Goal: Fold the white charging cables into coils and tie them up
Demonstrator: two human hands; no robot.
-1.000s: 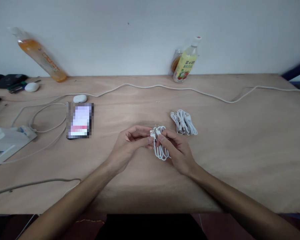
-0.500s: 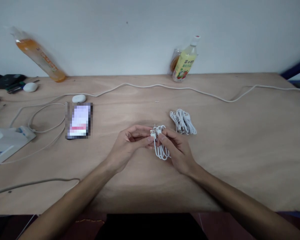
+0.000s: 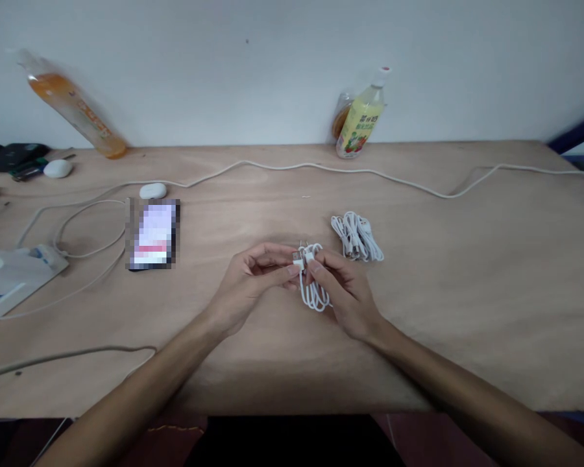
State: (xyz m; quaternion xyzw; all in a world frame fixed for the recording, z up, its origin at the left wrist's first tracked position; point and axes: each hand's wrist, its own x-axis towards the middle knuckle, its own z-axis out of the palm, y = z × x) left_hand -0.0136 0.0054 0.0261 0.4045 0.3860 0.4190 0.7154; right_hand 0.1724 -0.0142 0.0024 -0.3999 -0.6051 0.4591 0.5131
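Observation:
Between both hands is a coiled white USB cable (image 3: 314, 296), its loops hanging toward the table's front. My left hand (image 3: 253, 275) pinches a USB plug of it between thumb and fingers, the metal end pointing away from me. Just beside that, my right hand (image 3: 345, 288) grips the coil and another white plug end under its thumb. A thin metal-looking tie or wire end pokes out above the plugs; I cannot make out which. Behind my right hand lies a bundle of several coiled white cables (image 3: 357, 237) on the wooden table (image 3: 467, 279).
A phone (image 3: 154, 233) and a white earbud case (image 3: 152, 191) lie to the left. An orange drink bottle (image 3: 78, 113) and a yellow one (image 3: 363, 123) lean on the wall. A long white cord (image 3: 311, 167) crosses the back. Papers and dark devices sit far left.
Both hands hold the cable and its plugs in nearly the same place. Nothing has clearly moved except a very slight shift of the camera view.

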